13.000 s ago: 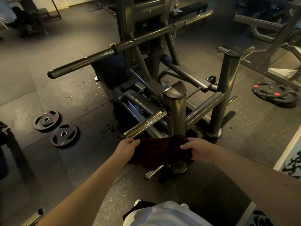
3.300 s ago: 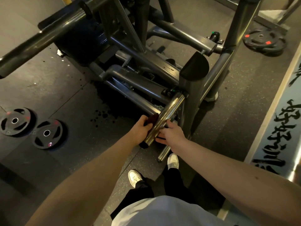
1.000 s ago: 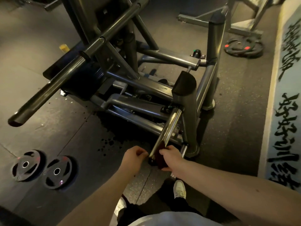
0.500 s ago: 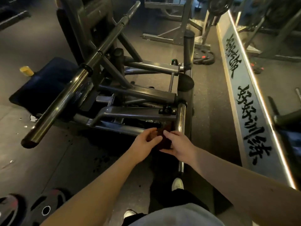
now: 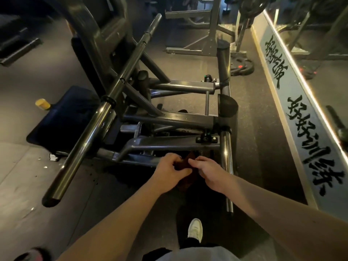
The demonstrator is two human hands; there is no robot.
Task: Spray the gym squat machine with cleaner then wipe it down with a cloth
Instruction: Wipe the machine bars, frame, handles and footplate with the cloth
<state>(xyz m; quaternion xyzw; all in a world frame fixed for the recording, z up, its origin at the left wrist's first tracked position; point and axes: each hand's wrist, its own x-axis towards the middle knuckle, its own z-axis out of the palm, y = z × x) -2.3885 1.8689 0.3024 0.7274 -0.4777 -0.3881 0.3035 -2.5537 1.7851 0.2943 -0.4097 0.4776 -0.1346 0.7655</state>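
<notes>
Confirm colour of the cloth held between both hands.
Dark maroon, almost brown. The cloth shows only in the head view, in dim light.

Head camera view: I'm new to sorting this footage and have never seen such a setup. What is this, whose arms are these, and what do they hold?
The camera sits on a person's head and looks down, so the two bare arms are their own. The left hand and right hand both pinch a dark cloth between them, close in front of the squat machine, a grey steel frame with a long bar. On the floor lie weight plates and a small yellow object. The person's white shoe shows below.
</notes>
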